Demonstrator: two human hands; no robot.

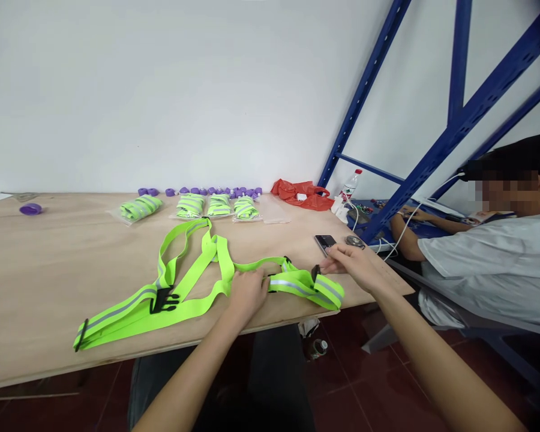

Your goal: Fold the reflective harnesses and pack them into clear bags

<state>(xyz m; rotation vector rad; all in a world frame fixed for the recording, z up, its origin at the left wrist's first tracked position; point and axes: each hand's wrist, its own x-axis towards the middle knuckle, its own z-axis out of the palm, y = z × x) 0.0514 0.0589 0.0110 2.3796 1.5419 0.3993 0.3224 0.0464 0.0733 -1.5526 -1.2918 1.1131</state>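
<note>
A neon-yellow reflective vest point(225, 264) made of elastic straps with grey stripes lies spread on the wooden table point(49, 264). My left hand point(247, 292) is closed over a strap in its middle, near the front edge; the fingertips are partly hidden. At the vest's right end, my right hand point(353, 264) pinches a black plastic buckle point(315, 273), raised slightly beside a looped strap. A second black buckle point(163, 299) with prongs rests on the left part of the vest. A black slider point(81, 335) sits at the far left end of the strap.
Several bagged neon straps point(190, 205) and purple rolls point(240, 192) line the back. A red plastic bag point(302, 195), a phone point(325, 243) and a round metal item point(354, 241) are at right. Past the blue rack point(414, 180), a person point(490, 240) sits working.
</note>
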